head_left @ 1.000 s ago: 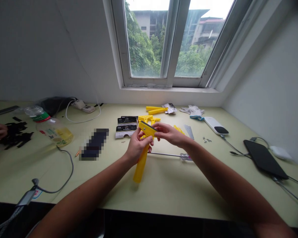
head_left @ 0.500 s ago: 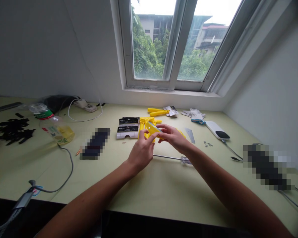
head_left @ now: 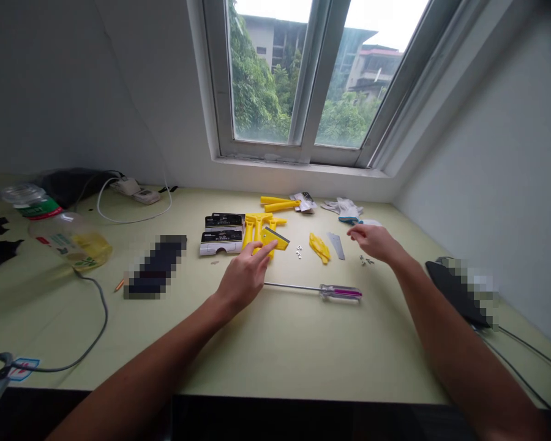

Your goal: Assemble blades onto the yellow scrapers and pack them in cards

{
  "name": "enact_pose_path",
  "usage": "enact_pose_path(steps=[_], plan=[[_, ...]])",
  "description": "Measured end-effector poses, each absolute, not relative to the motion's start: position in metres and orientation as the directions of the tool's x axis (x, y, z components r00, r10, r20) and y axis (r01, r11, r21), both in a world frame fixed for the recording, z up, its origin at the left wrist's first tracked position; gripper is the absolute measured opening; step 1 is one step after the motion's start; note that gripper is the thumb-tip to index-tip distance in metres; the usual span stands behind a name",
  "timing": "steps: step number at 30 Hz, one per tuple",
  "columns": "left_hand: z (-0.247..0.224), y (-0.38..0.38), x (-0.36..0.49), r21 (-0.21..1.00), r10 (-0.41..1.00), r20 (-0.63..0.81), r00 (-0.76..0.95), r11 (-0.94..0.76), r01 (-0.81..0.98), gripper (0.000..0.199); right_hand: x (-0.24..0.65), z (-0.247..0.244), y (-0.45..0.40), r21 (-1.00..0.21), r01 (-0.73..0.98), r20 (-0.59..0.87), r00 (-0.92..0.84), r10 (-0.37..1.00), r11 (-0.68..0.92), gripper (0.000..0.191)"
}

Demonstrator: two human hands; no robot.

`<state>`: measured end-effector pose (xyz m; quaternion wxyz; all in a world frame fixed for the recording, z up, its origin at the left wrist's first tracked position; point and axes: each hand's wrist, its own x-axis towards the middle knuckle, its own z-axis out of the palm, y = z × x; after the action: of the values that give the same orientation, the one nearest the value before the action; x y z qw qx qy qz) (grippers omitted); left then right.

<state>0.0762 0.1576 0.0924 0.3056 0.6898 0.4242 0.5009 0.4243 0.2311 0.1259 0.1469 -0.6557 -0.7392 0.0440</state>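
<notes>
My left hand (head_left: 245, 275) lies low over the table, its fingertips at the edge of a yellow plastic scraper head with a dark blade edge (head_left: 274, 237). That head rests on a heap of yellow scraper handles (head_left: 252, 231). My right hand (head_left: 374, 242) hangs open to the right, holding nothing, just above several small screws (head_left: 366, 260). Between my hands are a yellow plastic piece (head_left: 319, 247), a steel blade (head_left: 336, 245) and several tiny white washers (head_left: 299, 251). A purple-handled screwdriver (head_left: 340, 292) lies below them.
Black-and-white packages (head_left: 221, 243) stand left of the heap, and more yellow handles (head_left: 280, 203) and white gloves (head_left: 342, 208) lie at the back. Further out are an oil bottle (head_left: 71, 242), a pixelated dark object (head_left: 156, 266), and a cable (head_left: 98, 324).
The yellow piece has left my hands and now lies on the heap. My right hand has moved right, away from my left, and both hands have opened.
</notes>
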Motion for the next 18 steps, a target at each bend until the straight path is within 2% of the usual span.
enact_pose_path(steps=[2,5,8,12,18], plan=[[0.094,0.158,0.077,0.889,0.917,0.369,0.151,-0.395,0.23,0.037,0.456,0.114,0.229,-0.246,0.963,0.091,-0.09,0.992,0.11,0.026],[0.096,0.159,0.078,0.966,0.964,0.199,0.174,-0.223,0.129,0.044,0.478,0.101,0.223,-0.252,0.965,0.017,-0.072,0.997,0.073,0.026],[0.097,0.161,0.077,0.996,0.973,0.082,0.216,-0.072,-0.052,0.056,0.48,0.095,0.222,-0.248,0.968,-0.031,-0.053,0.998,0.043,0.028],[0.097,0.163,0.078,0.967,0.963,0.05,0.266,0.021,-0.256,0.062,0.48,0.091,0.224,-0.256,0.967,-0.062,-0.033,0.998,0.016,0.027],[0.097,0.16,0.08,0.925,0.942,0.038,0.335,0.093,-0.368,0.063,0.481,0.085,0.228,-0.231,0.973,-0.061,-0.026,0.998,0.011,0.018]])
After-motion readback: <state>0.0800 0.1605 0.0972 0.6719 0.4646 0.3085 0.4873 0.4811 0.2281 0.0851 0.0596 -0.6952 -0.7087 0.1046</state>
